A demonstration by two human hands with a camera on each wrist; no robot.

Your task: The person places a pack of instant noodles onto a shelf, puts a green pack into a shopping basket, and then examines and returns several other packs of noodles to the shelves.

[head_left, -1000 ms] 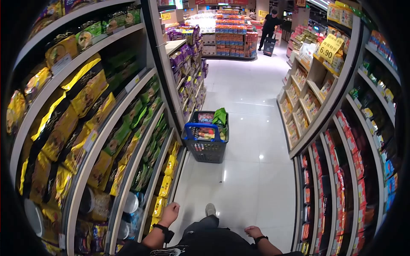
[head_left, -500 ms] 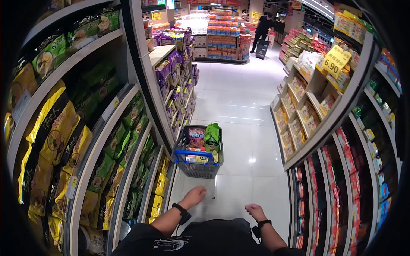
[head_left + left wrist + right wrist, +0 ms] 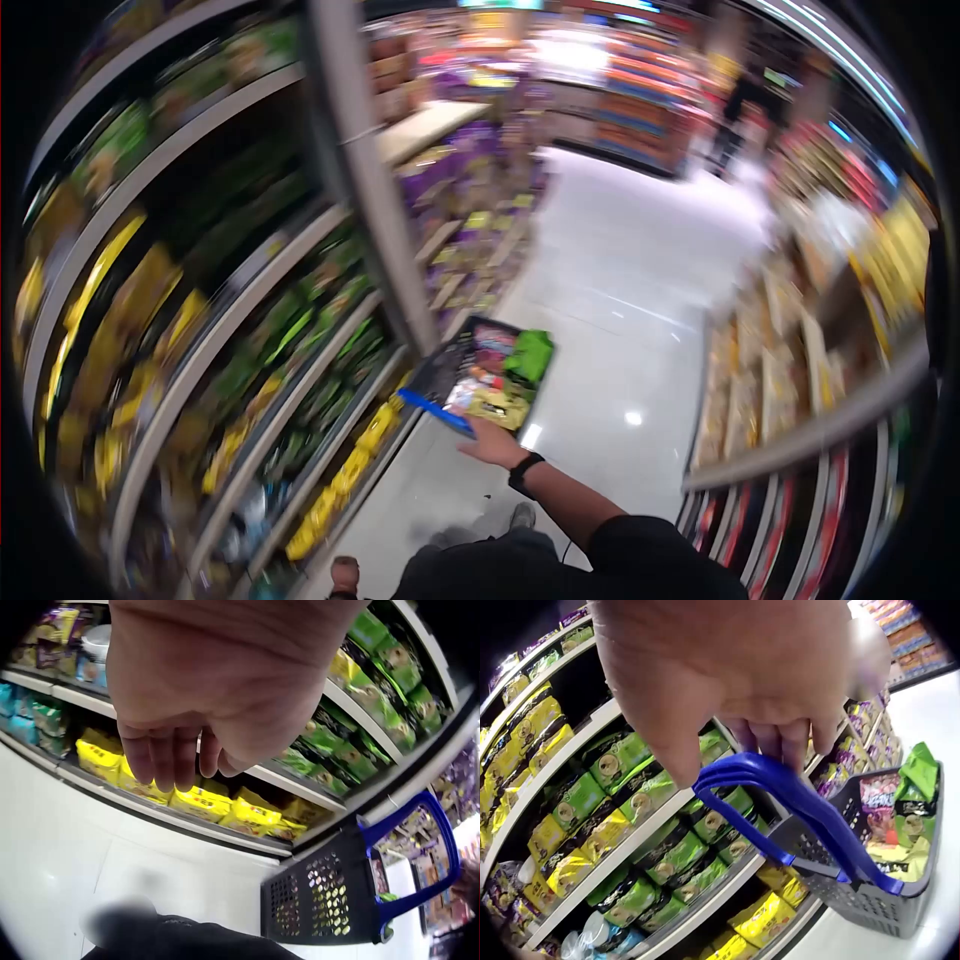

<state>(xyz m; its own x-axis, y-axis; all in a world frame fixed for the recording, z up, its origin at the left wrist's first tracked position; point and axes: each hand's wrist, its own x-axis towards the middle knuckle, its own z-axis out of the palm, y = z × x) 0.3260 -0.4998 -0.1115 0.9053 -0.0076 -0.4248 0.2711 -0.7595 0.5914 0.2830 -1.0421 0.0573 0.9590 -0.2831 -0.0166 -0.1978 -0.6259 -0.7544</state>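
A dark basket [image 3: 877, 907] with a raised blue handle [image 3: 437, 413] stands on the floor beside the left shelves, holding several colourful packets [image 3: 500, 405]. My right hand [image 3: 492, 443] is at that handle. In the right wrist view the right hand [image 3: 735, 675] is over the handle's top bar [image 3: 769, 771], its thumb near one end and its fingertips partly hidden behind the bar; no curl round it shows. My left hand [image 3: 345, 573] hangs low by the shelves. In the left wrist view the left hand [image 3: 217, 690] has loosely bent fingers and holds nothing.
Shelves of yellow packets [image 3: 340, 492] and green packets [image 3: 300, 345] line the left side. Angled bins [image 3: 760, 365] stand at the right. White floor [image 3: 610, 270] runs between them towards a blurred dark-clothed person [image 3: 735, 125].
The head view has turned and blurred. My right arm has swung across to the basket handle, while my left hand has dropped back and lower. The handle now appears nearer my right hand.
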